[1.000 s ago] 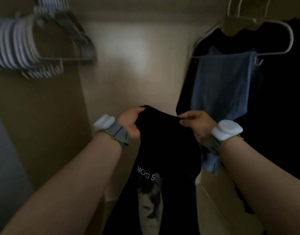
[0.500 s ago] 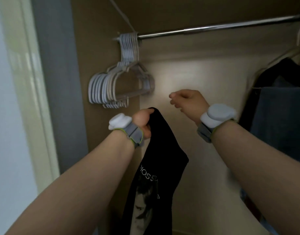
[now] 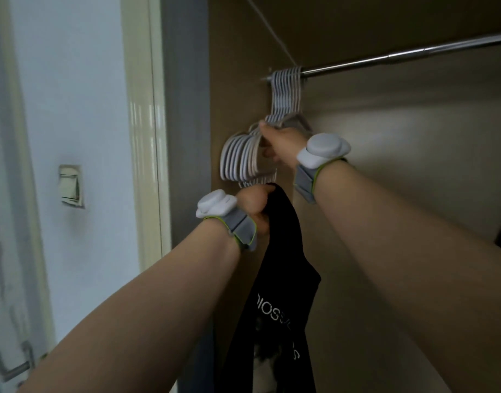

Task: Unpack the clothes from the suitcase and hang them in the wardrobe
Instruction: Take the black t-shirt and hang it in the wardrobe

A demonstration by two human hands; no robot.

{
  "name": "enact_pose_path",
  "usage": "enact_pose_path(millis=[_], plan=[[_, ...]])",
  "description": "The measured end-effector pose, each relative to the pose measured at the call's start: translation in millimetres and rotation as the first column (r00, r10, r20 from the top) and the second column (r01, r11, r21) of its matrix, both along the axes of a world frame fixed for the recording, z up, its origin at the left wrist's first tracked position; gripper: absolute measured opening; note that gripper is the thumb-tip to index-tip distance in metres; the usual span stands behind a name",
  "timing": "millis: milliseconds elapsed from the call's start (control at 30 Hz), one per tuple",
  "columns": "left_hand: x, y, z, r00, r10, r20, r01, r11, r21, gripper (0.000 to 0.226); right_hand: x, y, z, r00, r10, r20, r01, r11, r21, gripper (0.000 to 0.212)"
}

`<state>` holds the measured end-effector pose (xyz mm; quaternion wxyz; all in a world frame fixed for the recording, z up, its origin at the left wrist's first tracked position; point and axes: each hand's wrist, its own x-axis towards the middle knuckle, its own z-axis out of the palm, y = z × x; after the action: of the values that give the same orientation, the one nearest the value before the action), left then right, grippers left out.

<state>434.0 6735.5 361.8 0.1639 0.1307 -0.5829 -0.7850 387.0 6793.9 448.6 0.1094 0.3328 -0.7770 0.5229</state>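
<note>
A black T-shirt with white lettering and a printed picture hangs from my left hand, which grips its top edge just below the hangers. Several white plastic hangers hang bunched at the left end of the metal wardrobe rail. My right hand reaches up into that bunch, its fingers curled around the nearest hanger. The suitcase is out of view.
The brown wardrobe side panel stands right behind the hangers. Left of it are a grey frame edge, a cream door frame and a white wall with a light switch. A dark garment edge shows at the far right.
My view swung left and up from the hung clothes to the empty hangers. My right hand let go of the T-shirt and rose to take hold of a hanger; my left kept the shirt.
</note>
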Motion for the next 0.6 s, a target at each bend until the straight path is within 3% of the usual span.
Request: enact_pose_path(millis=[200,333,400,467,600], plan=[[-2.4,-6.0,10.2,1.000,0.026,-0.001,-0.026,0.999,-0.028,0.027,-9.2,-10.2,4.2,0.998,-0.054,-0.027,0.052,0.996,-0.079,0.051],[-2.7,-0.9,13.9,1.000,-0.027,0.000,0.027,1.000,-0.002,0.019,-13.4,-2.9,3.0,0.995,-0.090,-0.042,0.085,0.989,-0.125,0.039],[-6.4,1.1,12.2,0.999,-0.047,-0.001,0.047,0.999,0.012,0.027,-12.6,9.1,1.0,0.996,-0.073,-0.048,0.064,0.983,-0.171,0.034],[-12.8,2.0,10.0,0.998,-0.057,-0.026,0.058,0.998,0.033,0.017,-12.5,19.8,-1.8,0.998,-0.038,-0.043,0.027,0.973,-0.231,0.034],[-22.2,5.9,4.2,0.995,-0.076,-0.070,0.077,0.997,0.007,0.020,-2.5,43.5,-15.7,1.000,0.011,0.009,-0.008,0.967,-0.254,0.022]])
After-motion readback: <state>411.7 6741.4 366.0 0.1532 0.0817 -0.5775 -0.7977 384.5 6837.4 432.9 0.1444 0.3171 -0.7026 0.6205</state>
